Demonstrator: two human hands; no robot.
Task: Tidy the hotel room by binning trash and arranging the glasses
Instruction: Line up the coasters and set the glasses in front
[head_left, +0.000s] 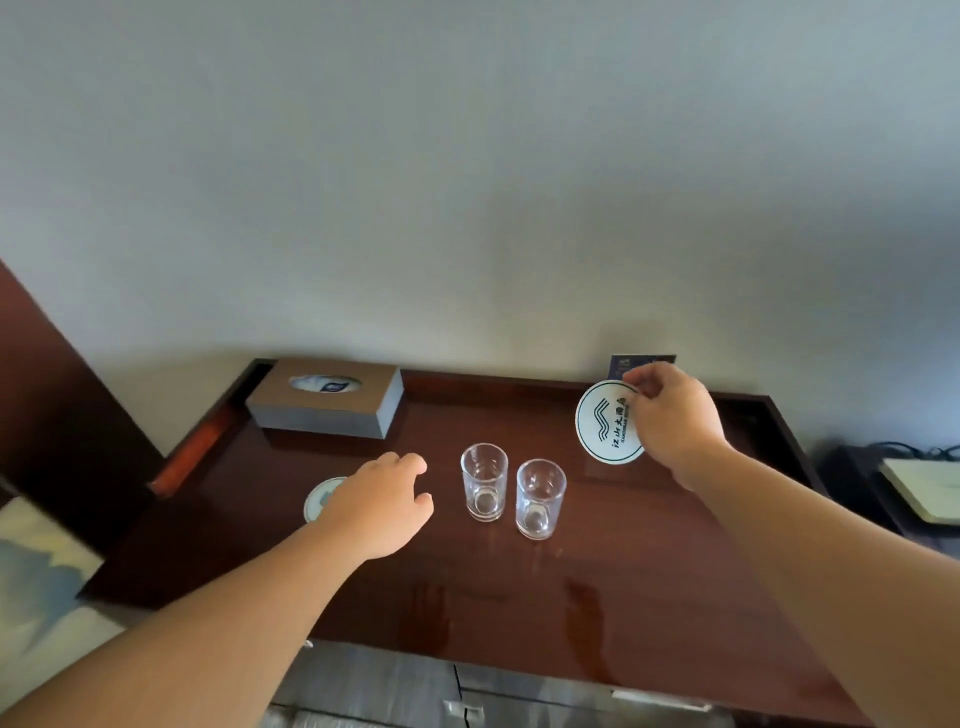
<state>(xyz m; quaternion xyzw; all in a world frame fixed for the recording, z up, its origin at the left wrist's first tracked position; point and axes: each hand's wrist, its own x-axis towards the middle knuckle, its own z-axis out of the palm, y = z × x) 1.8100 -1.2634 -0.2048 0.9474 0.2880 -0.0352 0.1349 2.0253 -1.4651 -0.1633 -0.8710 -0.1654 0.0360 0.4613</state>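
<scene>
Left hand (382, 506) relaxed, empty, right hand (675, 415) pinching round white coaster (605, 423), clear cylindrical glasses (484, 480) between

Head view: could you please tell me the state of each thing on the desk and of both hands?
Left glass: upright, empty, on the desk.
Right glass: upright, empty, standing close beside it.
Held coaster: lifted, tilted, pinched by the right hand.
Flat coaster: lying on the desk, partly hidden by the left hand.
Left hand: loosely curled, holding nothing.
Tissue box: tissue showing in its slot.
</scene>
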